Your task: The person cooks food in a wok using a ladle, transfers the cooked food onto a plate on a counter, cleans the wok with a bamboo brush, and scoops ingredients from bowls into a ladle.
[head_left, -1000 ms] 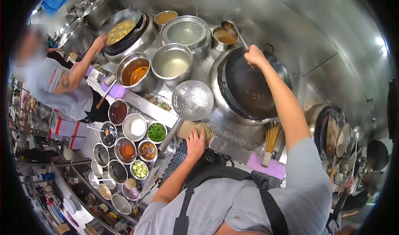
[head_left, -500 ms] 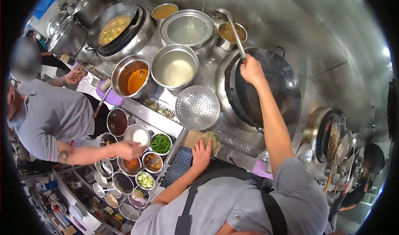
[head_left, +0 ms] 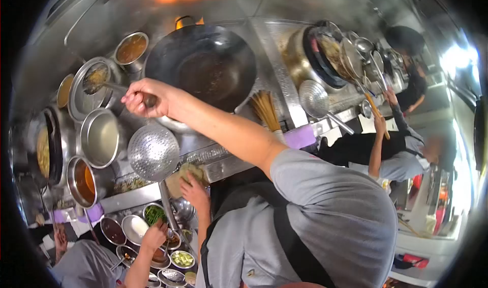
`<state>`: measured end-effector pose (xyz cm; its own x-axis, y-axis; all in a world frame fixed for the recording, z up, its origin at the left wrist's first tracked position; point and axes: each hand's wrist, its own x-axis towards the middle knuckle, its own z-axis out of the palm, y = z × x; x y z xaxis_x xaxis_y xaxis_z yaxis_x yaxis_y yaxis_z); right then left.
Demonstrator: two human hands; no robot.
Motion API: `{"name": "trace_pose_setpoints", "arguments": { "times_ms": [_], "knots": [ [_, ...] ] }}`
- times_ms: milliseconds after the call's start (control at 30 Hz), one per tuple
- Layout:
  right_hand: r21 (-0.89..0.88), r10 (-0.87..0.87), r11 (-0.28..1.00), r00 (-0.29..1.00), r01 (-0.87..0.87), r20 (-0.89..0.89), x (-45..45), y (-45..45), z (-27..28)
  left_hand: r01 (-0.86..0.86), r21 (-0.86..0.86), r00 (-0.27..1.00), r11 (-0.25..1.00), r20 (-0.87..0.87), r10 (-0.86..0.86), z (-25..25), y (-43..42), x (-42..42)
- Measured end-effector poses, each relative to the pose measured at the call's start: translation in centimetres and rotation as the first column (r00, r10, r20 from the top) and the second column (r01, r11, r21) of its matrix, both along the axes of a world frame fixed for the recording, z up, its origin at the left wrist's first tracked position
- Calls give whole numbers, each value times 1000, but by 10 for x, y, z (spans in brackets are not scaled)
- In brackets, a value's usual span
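My right hand (head_left: 147, 97) is closed round the handle of a metal ladle (head_left: 95, 80). Its bowl, dark with brownish bits, is over the large water pot (head_left: 76, 102). Beneath and behind my outstretched forearm sits a big black wok (head_left: 216, 66), with a thin brown film at its bottom. Fingers spread, my left hand (head_left: 194, 190) rests on a folded pale cloth (head_left: 191, 173) at the stove's front edge. A perforated strainer (head_left: 153, 152) lies just beyond that cloth.
Flame (head_left: 200, 21) shows behind the wok. Pots of pale liquid (head_left: 99, 138) and orange sauce (head_left: 84, 181) stand left. A co-worker's hand (head_left: 154, 234) reaches among ingredient bowls by chopped greens (head_left: 153, 214). Right are a bamboo brush (head_left: 265, 110), another strainer (head_left: 313, 98) and another person (head_left: 401, 155).
The view has swung right. My right hand has brought the ladle from the small pot's rim to over the water pot. Flame now shows behind the wok; my left hand stays on the cloth.
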<state>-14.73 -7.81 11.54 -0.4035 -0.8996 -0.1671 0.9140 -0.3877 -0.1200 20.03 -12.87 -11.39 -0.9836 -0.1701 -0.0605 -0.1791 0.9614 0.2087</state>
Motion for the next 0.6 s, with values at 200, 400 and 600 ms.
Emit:
{"name": "trace_pose_setpoints", "arguments": {
  "times_ms": [200,400,600],
  "knots": [
    [18,-116,993,990,118,-79,82,108,67,43,191,992,981,-124,-19,12,-9,7],
    [212,-87,970,985,118,-150,141,222,76,72,576,987,814,-159,25,75,16,35],
    [634,95,735,890,240,-447,182,283,55,-140,715,936,685,321,-144,77,19,92]
  ]
}}
